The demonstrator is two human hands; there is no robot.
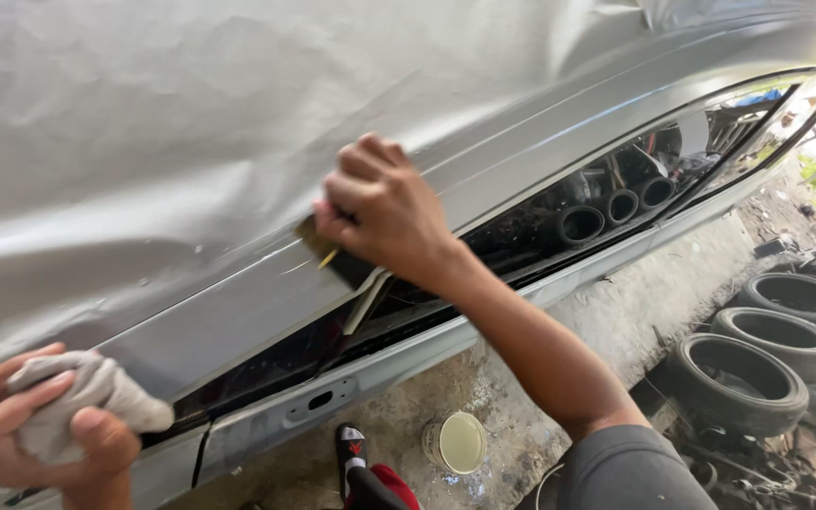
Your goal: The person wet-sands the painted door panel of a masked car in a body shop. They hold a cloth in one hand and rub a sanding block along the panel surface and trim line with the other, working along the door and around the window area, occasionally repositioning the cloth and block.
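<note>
The right hand [384, 212] has its grip clamped on a small dark block [328, 253], seemingly a sanding pad, pressed flat against the grey car panel [191, 142] just above the long opening along its lower edge. The block looks light and fairly stiff, probably gritty on its face; it is best held across its back with the fingers spread, as here. The left hand [40, 425] is closed around a grey rag [96, 392], soft and limp, bunched against the panel's lower corner. Below the grips, on the concrete floor [616, 312], sits a pale tub [458, 442]; tyres [757, 359] lie further right.
</note>
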